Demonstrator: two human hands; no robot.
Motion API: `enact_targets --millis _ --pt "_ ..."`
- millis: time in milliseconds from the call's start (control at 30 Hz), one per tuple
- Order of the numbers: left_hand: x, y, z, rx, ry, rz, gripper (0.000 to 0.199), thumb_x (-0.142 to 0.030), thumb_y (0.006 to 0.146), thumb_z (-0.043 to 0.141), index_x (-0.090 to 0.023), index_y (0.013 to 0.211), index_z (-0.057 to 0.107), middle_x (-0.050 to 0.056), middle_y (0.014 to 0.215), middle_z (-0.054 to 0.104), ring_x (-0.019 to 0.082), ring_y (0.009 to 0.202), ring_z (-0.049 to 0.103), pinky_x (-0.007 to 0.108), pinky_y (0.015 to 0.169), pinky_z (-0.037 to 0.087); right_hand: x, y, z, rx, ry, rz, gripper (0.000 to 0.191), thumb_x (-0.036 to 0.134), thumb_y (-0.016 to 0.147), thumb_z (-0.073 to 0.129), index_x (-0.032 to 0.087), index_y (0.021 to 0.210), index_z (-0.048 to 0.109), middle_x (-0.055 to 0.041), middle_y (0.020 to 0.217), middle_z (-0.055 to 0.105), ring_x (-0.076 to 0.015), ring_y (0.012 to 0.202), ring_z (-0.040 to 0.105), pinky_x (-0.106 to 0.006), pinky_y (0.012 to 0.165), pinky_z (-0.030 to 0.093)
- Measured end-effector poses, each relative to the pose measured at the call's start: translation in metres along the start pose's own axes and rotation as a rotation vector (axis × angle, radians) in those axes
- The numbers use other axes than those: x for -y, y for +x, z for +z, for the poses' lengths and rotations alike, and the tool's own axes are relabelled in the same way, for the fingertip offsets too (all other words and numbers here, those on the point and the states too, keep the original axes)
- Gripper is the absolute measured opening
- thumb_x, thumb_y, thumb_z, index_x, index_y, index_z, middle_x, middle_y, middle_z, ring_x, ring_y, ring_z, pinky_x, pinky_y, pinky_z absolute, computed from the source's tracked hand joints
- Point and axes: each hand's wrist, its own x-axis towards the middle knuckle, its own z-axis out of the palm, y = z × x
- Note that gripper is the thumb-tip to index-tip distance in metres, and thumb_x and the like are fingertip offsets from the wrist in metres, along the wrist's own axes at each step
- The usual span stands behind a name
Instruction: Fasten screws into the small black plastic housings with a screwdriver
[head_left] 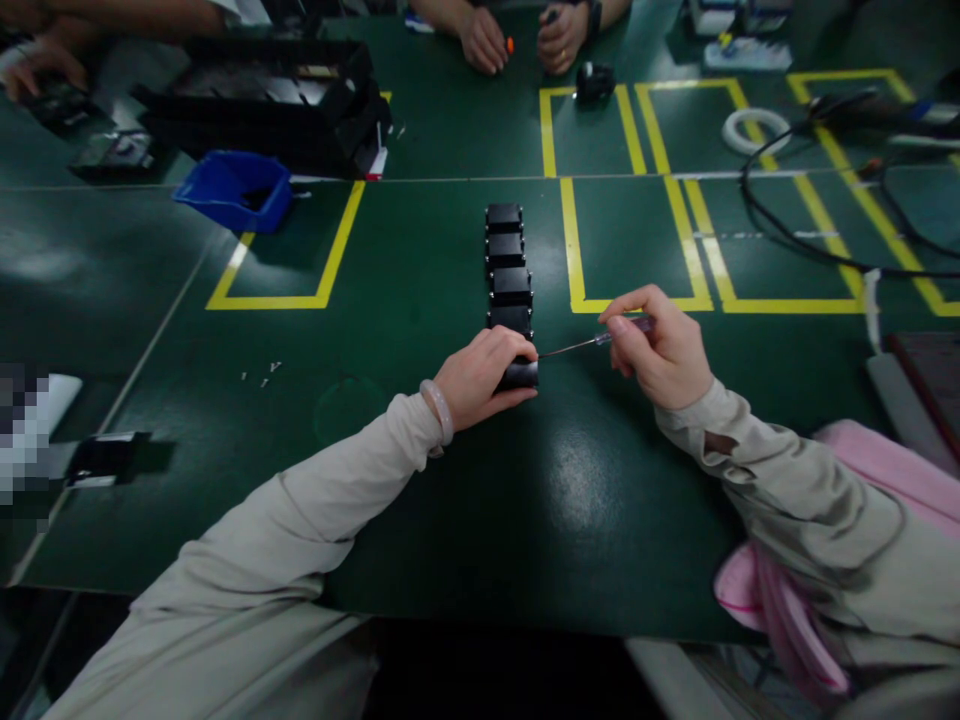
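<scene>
My left hand [484,375] is closed around a small black block [520,374] at the near end of a row, thumb on the near side and fingers over the top. Further black blocks [511,285] of the same kind run away from me in a line, with small shiny screw heads along their sides. In my right hand [664,345] is a screwdriver [600,340] with a clear purplish handle. Its thin shaft points left, and the tip meets the right side of the held block. Whether it sits in a screw is too small to tell.
Several loose screws [264,382] lie to the left on the green table [420,520]. Farther back are a blue bin [236,190] and stacked black trays [270,100]. A co-worker's hands [484,40] rest opposite. At right are a white ring [754,130] and a black cable [780,225].
</scene>
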Motion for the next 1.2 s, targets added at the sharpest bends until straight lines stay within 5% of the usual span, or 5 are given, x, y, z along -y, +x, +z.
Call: enact_targets --millis 1200 --pt "-0.0009 0.0006 -0.0011 0.013 -0.007 -0.012 0.030 -0.033 0.091 0.064 -0.018 0.114 0.051 0.009 0.114 0.060 0.024 0.109 0.056 0.041 0.095 0.049 0.0038 -0.0010 -0.0010 0.022 -0.014 -0.039 0.016 0.040 0.099 0.053 0.025 0.102 0.054 0.0069 0.058 0.053 -0.0086 0.041 0.049 -0.025 0.041 0.038"
